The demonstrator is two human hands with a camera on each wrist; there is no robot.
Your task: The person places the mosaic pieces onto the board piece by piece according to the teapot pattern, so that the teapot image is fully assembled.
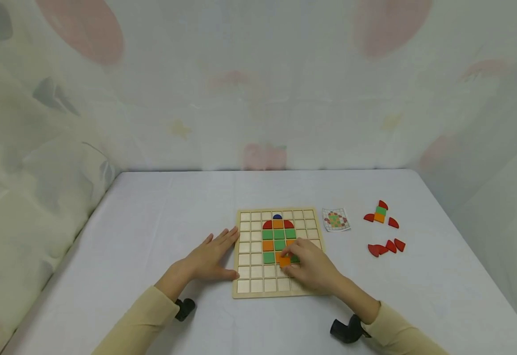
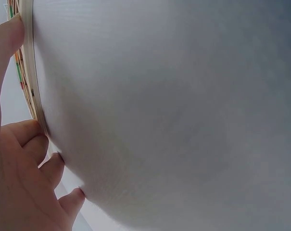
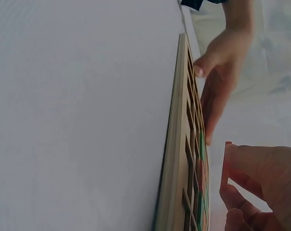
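A wooden grid board [image 1: 244,259] lies flat on the table. Red, orange, green and blue tiles fill several of its cells, with a blue half-round piece [image 1: 277,217] at the top. My left hand [image 1: 209,259] rests at the board's left edge, fingers spread, fingertips and thumb touching the frame. Between thumb and fingers, my right hand [image 1: 313,266] pinches an orange square tile [image 1: 284,262] over the lower middle cells. In the right wrist view that tile [image 3: 225,166] stands on edge, off the board. The right hand covers some lower right cells.
Right of the board lies a small printed pattern card [image 1: 336,220]. Farther right are loose pieces: a green square [image 1: 380,211], an orange square [image 1: 379,218] and several red quarter-round tiles [image 1: 393,223]. A white cloth covers the table [image 1: 174,207].
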